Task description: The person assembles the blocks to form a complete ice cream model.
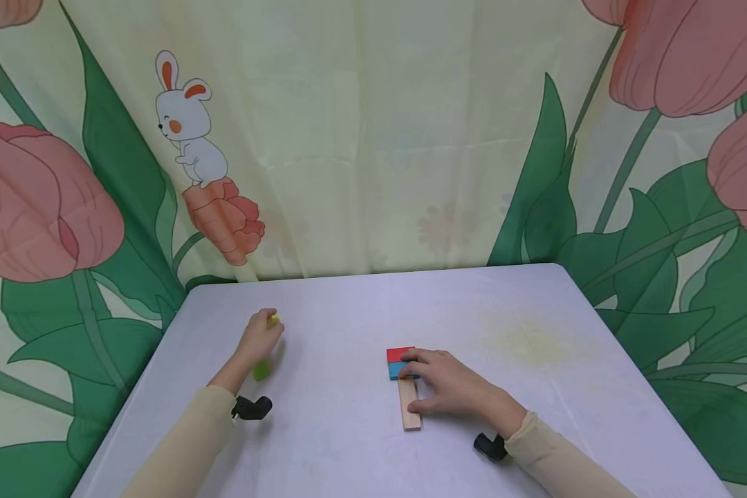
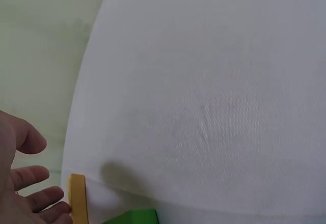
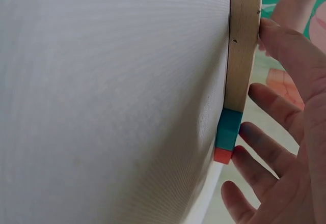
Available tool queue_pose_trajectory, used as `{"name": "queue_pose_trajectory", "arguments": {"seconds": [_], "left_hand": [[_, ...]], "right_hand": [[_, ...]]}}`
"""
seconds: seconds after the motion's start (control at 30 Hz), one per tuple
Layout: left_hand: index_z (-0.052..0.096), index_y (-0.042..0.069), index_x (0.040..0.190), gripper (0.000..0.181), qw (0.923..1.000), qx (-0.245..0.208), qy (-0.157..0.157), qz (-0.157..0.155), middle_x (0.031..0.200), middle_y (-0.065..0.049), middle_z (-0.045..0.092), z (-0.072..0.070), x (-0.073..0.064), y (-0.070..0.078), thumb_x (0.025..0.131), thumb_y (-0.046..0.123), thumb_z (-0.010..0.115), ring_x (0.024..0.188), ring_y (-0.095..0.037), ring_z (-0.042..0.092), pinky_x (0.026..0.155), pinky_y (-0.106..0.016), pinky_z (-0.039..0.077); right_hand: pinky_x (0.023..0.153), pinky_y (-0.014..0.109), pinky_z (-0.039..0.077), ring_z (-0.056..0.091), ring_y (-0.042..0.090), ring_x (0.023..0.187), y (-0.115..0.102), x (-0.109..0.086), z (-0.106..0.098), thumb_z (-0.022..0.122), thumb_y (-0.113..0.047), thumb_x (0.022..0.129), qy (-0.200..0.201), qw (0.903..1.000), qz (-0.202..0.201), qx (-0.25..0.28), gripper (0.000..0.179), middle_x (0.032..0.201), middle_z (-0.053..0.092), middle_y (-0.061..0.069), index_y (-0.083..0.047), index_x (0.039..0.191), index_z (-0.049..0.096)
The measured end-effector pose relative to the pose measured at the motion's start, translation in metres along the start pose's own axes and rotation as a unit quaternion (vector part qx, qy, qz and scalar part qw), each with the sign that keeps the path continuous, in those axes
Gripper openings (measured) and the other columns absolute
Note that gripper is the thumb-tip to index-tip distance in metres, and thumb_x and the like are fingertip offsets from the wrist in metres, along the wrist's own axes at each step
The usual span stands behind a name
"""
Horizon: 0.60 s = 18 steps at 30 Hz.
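My left hand (image 1: 260, 340) is over the left side of the table, its fingers at a yellow block (image 2: 78, 198). In the left wrist view the thumb stays apart from that block, while the lower fingertips are right at its side. A green block (image 1: 262, 371) lies beside the hand, partly covered by it in the head view. Near the table's middle, my right hand (image 1: 451, 382) spreads loosely over a row of blocks, fingertips along their tops. The row has a red block (image 1: 398, 354), a blue block (image 1: 395, 371) and a long plain wooden block (image 1: 409, 409), which the thumb touches.
A white cloth covers the table (image 1: 336, 429); a faint yellowish stain (image 1: 529, 339) marks its right side. Behind it hangs a curtain (image 1: 373, 138) printed with tulips and a rabbit. Black wrist cameras (image 1: 252, 408) sit on both wrists.
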State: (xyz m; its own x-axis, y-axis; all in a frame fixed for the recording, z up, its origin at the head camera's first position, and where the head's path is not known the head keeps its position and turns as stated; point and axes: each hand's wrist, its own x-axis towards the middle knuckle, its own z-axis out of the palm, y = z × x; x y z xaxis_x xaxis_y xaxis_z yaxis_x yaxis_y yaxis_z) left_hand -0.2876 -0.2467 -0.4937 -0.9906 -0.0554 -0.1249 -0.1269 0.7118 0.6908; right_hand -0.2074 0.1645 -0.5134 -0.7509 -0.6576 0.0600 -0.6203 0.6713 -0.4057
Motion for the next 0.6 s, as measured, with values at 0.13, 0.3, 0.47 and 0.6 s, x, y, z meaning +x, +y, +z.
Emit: {"name": "queue_pose_trajectory", "arguments": {"seconds": [0.13, 0.3, 0.47, 0.6], "left_hand": [[0.035, -0.009, 0.153, 0.058, 0.9996, 0.018, 0.018, -0.015, 0.154, -0.035, 0.031, -0.004, 0.002, -0.009, 0.103, 0.020, 0.043, 0.143, -0.049, 0.037, 0.118, -0.062, 0.034], [0.040, -0.015, 0.147, 0.055, 0.9968, 0.077, 0.024, -0.005, 0.155, -0.036, 0.031, -0.005, 0.000, -0.018, 0.102, 0.017, 0.042, 0.144, -0.051, 0.035, 0.119, -0.062, 0.034], [0.040, -0.017, 0.147, 0.057, 0.9893, 0.144, 0.022, 0.015, 0.156, -0.038, 0.031, -0.002, 0.001, -0.023, 0.100, 0.016, 0.046, 0.144, -0.054, 0.034, 0.118, -0.064, 0.034], [0.038, -0.017, 0.148, 0.060, 0.9859, 0.165, 0.017, 0.022, 0.157, -0.038, 0.030, -0.001, 0.001, -0.023, 0.100, 0.017, 0.047, 0.144, -0.055, 0.033, 0.117, -0.065, 0.034]], "right_hand": [[0.113, 0.053, 0.042, 0.052, 0.023, 0.137, 0.000, -0.001, 0.001, 0.083, -0.046, 0.084, 0.005, 0.9999, -0.004, 0.010, 0.049, 0.149, 0.054, -0.002, -0.028, 0.127, 0.066], [0.112, 0.052, 0.042, 0.052, 0.022, 0.137, 0.000, -0.001, 0.002, 0.083, -0.046, 0.085, 0.004, 0.9998, 0.002, 0.021, 0.050, 0.149, 0.053, -0.003, -0.028, 0.128, 0.066], [0.114, 0.050, 0.040, 0.050, 0.020, 0.139, 0.000, -0.001, 0.001, 0.082, -0.047, 0.085, -0.003, 0.9997, 0.014, 0.021, 0.051, 0.150, 0.052, -0.005, -0.029, 0.129, 0.065], [0.114, 0.050, 0.040, 0.050, 0.020, 0.139, 0.001, 0.000, 0.001, 0.083, -0.047, 0.085, -0.003, 0.9996, 0.013, 0.025, 0.051, 0.149, 0.053, -0.005, -0.028, 0.129, 0.066]]}}
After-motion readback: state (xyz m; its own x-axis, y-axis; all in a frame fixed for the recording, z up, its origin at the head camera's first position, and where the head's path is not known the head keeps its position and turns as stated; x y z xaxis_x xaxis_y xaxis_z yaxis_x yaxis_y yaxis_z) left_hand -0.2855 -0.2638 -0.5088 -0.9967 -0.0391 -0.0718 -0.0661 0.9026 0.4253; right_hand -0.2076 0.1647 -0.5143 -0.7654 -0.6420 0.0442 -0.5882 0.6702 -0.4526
